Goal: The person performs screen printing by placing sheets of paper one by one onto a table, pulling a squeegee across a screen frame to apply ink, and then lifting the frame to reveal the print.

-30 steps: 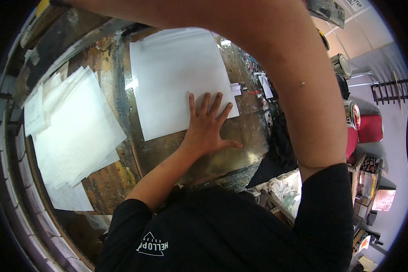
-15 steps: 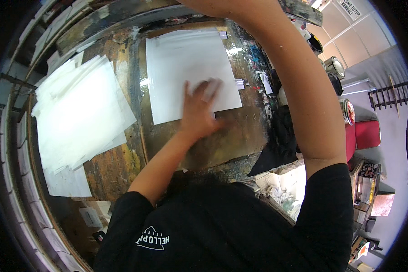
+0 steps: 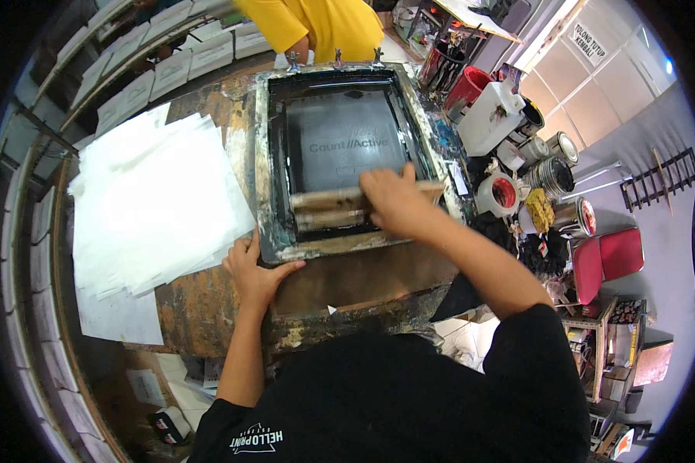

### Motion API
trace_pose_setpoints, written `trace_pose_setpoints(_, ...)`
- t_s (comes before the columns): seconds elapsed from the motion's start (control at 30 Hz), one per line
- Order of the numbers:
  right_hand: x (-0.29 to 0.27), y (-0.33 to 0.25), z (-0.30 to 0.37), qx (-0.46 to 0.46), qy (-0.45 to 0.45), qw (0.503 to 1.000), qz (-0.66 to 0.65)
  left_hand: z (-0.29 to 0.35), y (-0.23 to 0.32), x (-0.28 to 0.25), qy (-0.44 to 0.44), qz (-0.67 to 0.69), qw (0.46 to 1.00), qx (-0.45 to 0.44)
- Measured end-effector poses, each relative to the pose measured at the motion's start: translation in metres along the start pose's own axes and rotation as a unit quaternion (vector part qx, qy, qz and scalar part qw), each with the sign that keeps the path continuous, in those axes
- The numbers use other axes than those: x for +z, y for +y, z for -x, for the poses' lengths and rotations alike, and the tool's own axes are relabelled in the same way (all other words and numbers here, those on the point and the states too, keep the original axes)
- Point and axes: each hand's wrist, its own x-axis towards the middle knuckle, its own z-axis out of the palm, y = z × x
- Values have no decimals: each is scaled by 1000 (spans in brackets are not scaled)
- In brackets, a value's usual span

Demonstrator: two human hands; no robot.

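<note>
A screen printing frame (image 3: 264, 154) lies flat on the work table, its inner edges coated in dark ink and dark lettering showing on its mesh (image 3: 336, 123). My right hand (image 3: 400, 199) is wrapped round the wooden handle of a wide squeegee (image 3: 328, 202), which lies crosswise over the near part of the mesh and is slightly blurred. At the frame's near left corner is my left hand (image 3: 256, 272), thumb and fingers spread apart on either side of the corner, touching it. The squeegee's blade edge is hard to make out.
Left of the frame lies a loose stack of white sheets (image 3: 154, 208) on the stained table (image 3: 201, 309). Paint cans (image 3: 550, 177), a white jerrycan (image 3: 490, 116) and dark rags (image 3: 544, 255) crowd the right side. Beyond the frame stands a person in a yellow shirt (image 3: 336, 31).
The screen frame now lies where the white sheet was visible. My right hand has come down from the far side and holds the squeegee; my left hand has moved off the sheet to the corner.
</note>
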Motion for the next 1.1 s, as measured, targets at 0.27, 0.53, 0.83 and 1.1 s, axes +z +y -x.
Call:
trace_pose_setpoints(0.27, 42, -5, -16, 25, 87, 995, 36, 1, -16, 8, -11, -29, 999, 13)
trace_pose_setpoints(0.53, 60, 95, -168, 16, 166, 984, 62, 0, -18, 4, -18, -15, 999, 26)
trace_pose_setpoints(0.83, 49, 144, -237, 11, 115, 989, 93, 1, -10, -2, -12, 19, 1000, 14)
trace_pose_setpoints(1.1, -25, 23, -39, -24, 37, 999, 27, -2, 7, 0, 43, 181, 982, 23)
